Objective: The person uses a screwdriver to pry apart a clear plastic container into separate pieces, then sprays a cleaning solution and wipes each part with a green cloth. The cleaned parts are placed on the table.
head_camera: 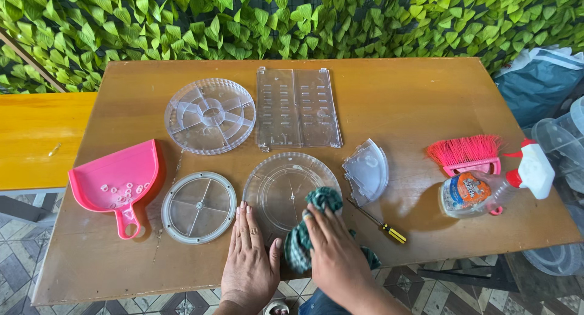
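Observation:
My left hand [249, 254] lies flat on the brown table [413, 96], fingers together, touching the near edge of a clear round plastic disc [280, 187]. My right hand [333, 248] presses a green checked cloth [310, 221] against that disc's near right side. Next to the left hand lies a smaller clear round lid with a cross pattern [198, 207]. A screwdriver with a yellow and black handle [380, 222] rests just right of the cloth.
A clear divided round tray [210, 115] and a clear slotted rectangular panel [297, 108] lie further back. Stacked clear wedge pieces [367, 171] sit right of the disc. A pink dustpan holding small rings [117, 180] is left; a pink brush [465, 154] and spray bottle [496, 187] right.

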